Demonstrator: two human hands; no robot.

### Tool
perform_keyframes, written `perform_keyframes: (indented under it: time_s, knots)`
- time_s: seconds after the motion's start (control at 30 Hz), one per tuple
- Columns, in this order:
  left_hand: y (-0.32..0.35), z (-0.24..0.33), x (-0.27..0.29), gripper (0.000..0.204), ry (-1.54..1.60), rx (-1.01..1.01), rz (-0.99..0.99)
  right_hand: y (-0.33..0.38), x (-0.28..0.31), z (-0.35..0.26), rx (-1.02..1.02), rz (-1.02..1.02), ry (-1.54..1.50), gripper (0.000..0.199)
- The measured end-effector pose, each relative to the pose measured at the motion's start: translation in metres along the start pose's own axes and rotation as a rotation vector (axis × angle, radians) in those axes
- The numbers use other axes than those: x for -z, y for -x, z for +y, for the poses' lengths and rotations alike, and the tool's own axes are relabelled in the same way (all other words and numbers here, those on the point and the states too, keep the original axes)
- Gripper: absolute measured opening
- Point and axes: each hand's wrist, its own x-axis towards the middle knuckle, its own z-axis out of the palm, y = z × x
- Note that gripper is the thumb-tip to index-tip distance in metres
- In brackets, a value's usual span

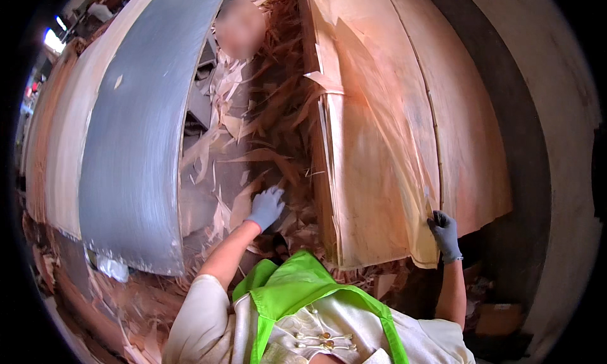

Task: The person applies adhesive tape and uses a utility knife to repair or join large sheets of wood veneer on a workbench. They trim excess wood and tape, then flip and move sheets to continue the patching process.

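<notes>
My right hand [445,235], in a grey glove with dark fingers, is closed on the edge of a thin wood veneer sheet [386,120]. That sheet is partly lifted and folded along its length, with a torn far end. It lies over a stack of pale orange veneer sheets [367,199] to my right. My left hand [266,208], also gloved in grey, is held out with its fingers apart and nothing in them. Beneath it is the floor strewn with veneer scraps [278,161].
At left stands a long grey-topped panel [136,123], with paler sheets [69,136] beyond it. Grey blocks [198,104] show under its edge. A brown box [498,318] sits at lower right, and a clear plastic bag [112,268] at lower left. A round patch at the top is blurred.
</notes>
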Motion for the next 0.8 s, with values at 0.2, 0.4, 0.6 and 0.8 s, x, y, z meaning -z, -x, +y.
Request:
perform_keyframes:
  time_s: [0.2, 0.4, 0.6, 0.8]
  knots:
    - [-0.155, 0.025, 0.046, 0.047, -0.235, -0.139, 0.065, 0.008, -0.015, -0.003, -0.079, 0.032, 0.082, 0.016]
    - [-0.327, 0.067, 0.057, 0.037, -0.277, -0.133, 0.042, 0.014, -0.024, -0.008, -0.133, 0.018, -0.044, 0.017]
    - [-0.437, 0.090, 0.056, 0.037, -0.507, -0.143, -0.195, 0.015, -0.044, 0.009, -0.265, 0.010, -0.090, 0.013]
    - [-0.450, 0.077, 0.080, 0.038, -0.697, -0.487, -0.177, 0.011, -0.060, 0.016, -0.340, -0.112, 0.010, 0.014]
